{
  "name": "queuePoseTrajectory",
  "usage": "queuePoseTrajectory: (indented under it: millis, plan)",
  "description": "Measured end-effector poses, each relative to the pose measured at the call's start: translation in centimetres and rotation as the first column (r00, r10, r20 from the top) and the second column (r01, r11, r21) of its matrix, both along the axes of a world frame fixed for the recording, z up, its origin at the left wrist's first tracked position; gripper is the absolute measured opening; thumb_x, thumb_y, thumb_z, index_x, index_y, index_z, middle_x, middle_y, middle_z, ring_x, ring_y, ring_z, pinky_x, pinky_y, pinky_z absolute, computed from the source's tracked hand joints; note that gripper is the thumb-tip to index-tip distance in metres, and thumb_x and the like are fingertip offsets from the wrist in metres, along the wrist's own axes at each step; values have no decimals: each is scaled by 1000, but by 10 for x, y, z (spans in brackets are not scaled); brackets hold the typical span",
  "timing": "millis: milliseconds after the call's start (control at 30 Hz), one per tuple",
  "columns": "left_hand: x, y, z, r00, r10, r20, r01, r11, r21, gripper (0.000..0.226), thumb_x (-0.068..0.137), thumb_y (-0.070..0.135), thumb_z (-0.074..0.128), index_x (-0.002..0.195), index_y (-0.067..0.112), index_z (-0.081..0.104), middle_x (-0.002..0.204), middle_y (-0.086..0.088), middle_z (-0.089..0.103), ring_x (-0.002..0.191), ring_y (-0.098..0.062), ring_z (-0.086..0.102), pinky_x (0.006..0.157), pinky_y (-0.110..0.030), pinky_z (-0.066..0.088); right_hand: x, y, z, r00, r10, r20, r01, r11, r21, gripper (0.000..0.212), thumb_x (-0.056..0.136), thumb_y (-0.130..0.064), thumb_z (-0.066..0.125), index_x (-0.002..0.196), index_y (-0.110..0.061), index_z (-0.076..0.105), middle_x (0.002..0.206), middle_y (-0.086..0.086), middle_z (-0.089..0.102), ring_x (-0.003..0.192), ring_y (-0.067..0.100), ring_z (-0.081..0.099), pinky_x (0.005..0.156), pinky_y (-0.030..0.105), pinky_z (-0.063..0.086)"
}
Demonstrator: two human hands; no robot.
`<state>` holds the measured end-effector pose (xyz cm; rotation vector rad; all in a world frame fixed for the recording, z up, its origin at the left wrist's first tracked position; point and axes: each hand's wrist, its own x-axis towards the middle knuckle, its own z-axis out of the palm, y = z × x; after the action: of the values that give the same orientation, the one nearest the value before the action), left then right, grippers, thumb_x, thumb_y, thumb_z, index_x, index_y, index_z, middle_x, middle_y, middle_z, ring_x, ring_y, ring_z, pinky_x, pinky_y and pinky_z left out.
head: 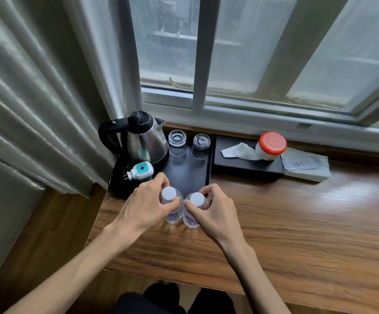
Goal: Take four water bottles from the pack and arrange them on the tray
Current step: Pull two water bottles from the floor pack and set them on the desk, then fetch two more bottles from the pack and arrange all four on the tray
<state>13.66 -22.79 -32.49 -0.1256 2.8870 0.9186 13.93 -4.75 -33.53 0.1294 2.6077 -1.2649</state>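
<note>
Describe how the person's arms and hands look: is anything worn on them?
Both forearms are bare, with no sleeves in view. The left hand and the right hand wear no gloves, and no ring, watch or bracelet shows. The fingers are slender, with short, unpainted nails.

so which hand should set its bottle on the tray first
Probably the left hand. Its bottle stands nearer the tray, whose bare floor before the two glasses lies just ahead. The right hand holds its bottle slightly further back.
</note>
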Motion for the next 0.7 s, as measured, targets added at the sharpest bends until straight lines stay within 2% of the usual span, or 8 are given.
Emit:
queuePoseTrajectory:
  millis: [100,167,267,367,433,533,600,700]
  plan:
    - [7,0,11,999,-31,-15,29,988,-152,39,73,61,63,87,27,49,70,6,60,69,-20,64,62,-37,52,8,12,0,999,-34,37,38,993,-112,52,67,-57,74,109,-30,59,70,-4,69,67,9,67,68,43,59]
    - [9,3,21,994,-53,-96,25,961,-274,43,76,62,63,96,25,53,78,6,59,78,-26,67,64,-36,50,13,24,2,998,-56,41,60,989,-131,50,71,-51,76,114,-31,59,75,-3,70,69,9,70,68,45,61]
    - [10,16,35,972,-58,-227,2,970,-241,41,80,54,67,100,20,59,78,7,49,74,-27,63,62,-34,47,25,52,6,991,-125,42,131,975,-178,43,73,-51,70,112,-36,60,80,-3,72,71,11,73,71,48,61]
    - [13,49,47,939,-143,-313,86,978,-190,40,79,53,64,100,20,61,80,10,49,70,-17,55,63,-34,52,45,94,9,982,-187,24,189,966,-179,40,76,-48,68,114,-35,61,83,-5,72,75,9,72,74,47,61]
    - [16,85,50,929,-220,-297,178,971,-161,45,75,59,57,102,22,61,86,10,55,76,-14,57,69,-35,54,60,128,12,974,-229,-3,225,960,-167,39,82,-41,70,118,-32,61,85,-7,72,79,6,71,77,41,61]
    - [27,154,42,927,-320,-196,299,945,-128,53,71,64,51,108,27,59,99,13,56,89,-12,59,78,-37,55,93,185,15,959,-278,-47,271,955,-122,42,87,-33,72,126,-24,60,93,-11,69,86,0,66,78,22,58]
    - [36,205,32,901,-417,-120,407,908,-101,61,70,65,51,119,27,58,114,12,55,98,-12,61,84,-38,54,117,226,14,942,-329,-65,323,942,-86,48,88,-33,72,131,-21,58,106,-11,68,95,1,64,83,22,57]
    - [49,279,18,843,-535,-59,531,844,-78,67,77,55,64,133,23,52,133,6,52,115,-17,59,95,-39,51,151,290,5,906,-415,-84,414,910,-23,62,88,-34,72,143,-20,48,130,-6,61,116,9,59,97,32,53]
